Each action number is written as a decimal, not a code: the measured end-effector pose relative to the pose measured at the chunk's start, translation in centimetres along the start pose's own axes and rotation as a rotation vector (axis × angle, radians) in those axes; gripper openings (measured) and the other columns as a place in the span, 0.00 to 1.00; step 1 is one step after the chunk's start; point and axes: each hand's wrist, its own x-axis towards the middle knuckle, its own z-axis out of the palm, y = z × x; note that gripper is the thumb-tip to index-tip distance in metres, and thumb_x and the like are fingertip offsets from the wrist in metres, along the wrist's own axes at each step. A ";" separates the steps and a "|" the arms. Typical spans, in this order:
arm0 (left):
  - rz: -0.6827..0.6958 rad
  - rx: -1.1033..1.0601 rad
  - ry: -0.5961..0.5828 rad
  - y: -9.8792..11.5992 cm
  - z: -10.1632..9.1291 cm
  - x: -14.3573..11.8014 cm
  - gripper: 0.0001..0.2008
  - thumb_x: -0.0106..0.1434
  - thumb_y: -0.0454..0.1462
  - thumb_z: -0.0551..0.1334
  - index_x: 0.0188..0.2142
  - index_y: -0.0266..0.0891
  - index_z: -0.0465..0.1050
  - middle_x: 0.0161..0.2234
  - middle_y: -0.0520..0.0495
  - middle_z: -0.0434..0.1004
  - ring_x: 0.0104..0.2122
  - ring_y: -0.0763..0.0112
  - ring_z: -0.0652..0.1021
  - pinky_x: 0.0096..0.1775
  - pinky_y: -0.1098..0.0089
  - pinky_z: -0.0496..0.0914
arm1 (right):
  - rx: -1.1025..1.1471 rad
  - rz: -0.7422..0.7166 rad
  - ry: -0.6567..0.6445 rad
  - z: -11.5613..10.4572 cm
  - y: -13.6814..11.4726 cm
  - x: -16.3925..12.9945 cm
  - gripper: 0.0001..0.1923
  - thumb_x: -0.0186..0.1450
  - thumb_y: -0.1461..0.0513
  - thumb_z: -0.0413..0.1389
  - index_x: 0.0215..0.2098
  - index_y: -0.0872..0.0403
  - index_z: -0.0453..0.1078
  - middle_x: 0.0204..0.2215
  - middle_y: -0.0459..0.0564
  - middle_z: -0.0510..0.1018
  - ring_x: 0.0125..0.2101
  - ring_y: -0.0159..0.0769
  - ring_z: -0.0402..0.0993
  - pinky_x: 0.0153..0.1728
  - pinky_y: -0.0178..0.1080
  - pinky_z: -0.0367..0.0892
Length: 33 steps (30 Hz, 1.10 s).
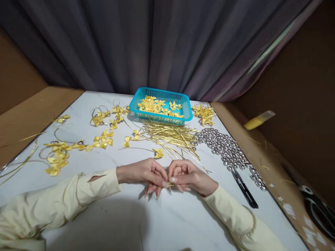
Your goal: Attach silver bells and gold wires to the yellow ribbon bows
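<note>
My left hand (142,172) and my right hand (190,176) meet fingertip to fingertip low over the white marble table (170,219). Both pinch something small between them; a speck of yellow shows under the fingers, and what it is stays hidden. Just beyond the hands lies a yellow ribbon bow (158,152) on a thin gold wire. Behind it spreads a pile of gold wires (170,136). A turquoise basket (185,109) holding several yellow bows stands at the back.
Silver bells (225,146) are heaped at the right, with black snips (244,190) beside them. Finished bows on wire loops (59,155) are scattered across the left. Scissors (316,209) and a yellow tube (258,120) lie on the brown ledge at the right.
</note>
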 end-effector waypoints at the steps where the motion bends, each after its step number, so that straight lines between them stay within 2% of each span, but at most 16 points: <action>1: 0.003 0.009 0.009 0.0 0.0 0.0 0.09 0.50 0.38 0.68 0.27 0.31 0.76 0.18 0.49 0.76 0.12 0.79 0.70 0.14 0.81 0.65 | -0.006 0.001 0.003 0.0 0.0 0.0 0.10 0.53 0.63 0.63 0.28 0.60 0.68 0.13 0.42 0.72 0.09 0.19 0.54 0.10 0.25 0.47; 10: 0.059 -0.002 0.074 -0.1 0.0 0.0 0.09 0.50 0.38 0.68 0.26 0.31 0.76 0.19 0.49 0.76 0.14 0.77 0.73 0.17 0.79 0.68 | 0.001 -0.013 -0.029 -0.2 0.2 0.0 0.08 0.55 0.64 0.61 0.28 0.60 0.67 0.14 0.44 0.74 0.08 0.18 0.53 0.10 0.25 0.51; 16: 0.079 -0.029 0.099 0.0 0.1 0.0 0.10 0.47 0.37 0.70 0.28 0.32 0.77 0.20 0.50 0.76 0.16 0.77 0.74 0.19 0.78 0.69 | -0.026 -0.006 -0.036 -0.5 0.1 -0.1 0.07 0.56 0.63 0.60 0.27 0.60 0.68 0.17 0.47 0.78 0.10 0.22 0.62 0.11 0.27 0.61; 22: 0.086 0.021 0.135 0.1 0.1 0.0 0.08 0.49 0.36 0.69 0.27 0.32 0.77 0.18 0.51 0.75 0.16 0.78 0.73 0.21 0.78 0.69 | -0.033 -0.013 -0.018 -0.7 -0.1 -0.2 0.07 0.57 0.64 0.60 0.26 0.62 0.71 0.21 0.52 0.80 0.13 0.27 0.70 0.14 0.29 0.67; 27: 0.062 0.052 0.119 0.4 0.2 -0.1 0.07 0.49 0.35 0.69 0.27 0.31 0.78 0.18 0.51 0.74 0.15 0.79 0.72 0.19 0.79 0.68 | -0.047 0.039 -0.053 -0.7 -0.1 -0.3 0.07 0.57 0.63 0.59 0.26 0.62 0.72 0.18 0.50 0.78 0.11 0.24 0.66 0.12 0.27 0.64; 33: 0.005 0.031 0.018 0.0 0.0 0.0 0.09 0.50 0.37 0.68 0.28 0.31 0.78 0.18 0.50 0.75 0.14 0.79 0.72 0.18 0.79 0.69 | -0.061 0.113 -0.123 -0.5 -0.3 -0.3 0.09 0.58 0.62 0.59 0.27 0.63 0.72 0.14 0.45 0.75 0.09 0.21 0.60 0.11 0.26 0.63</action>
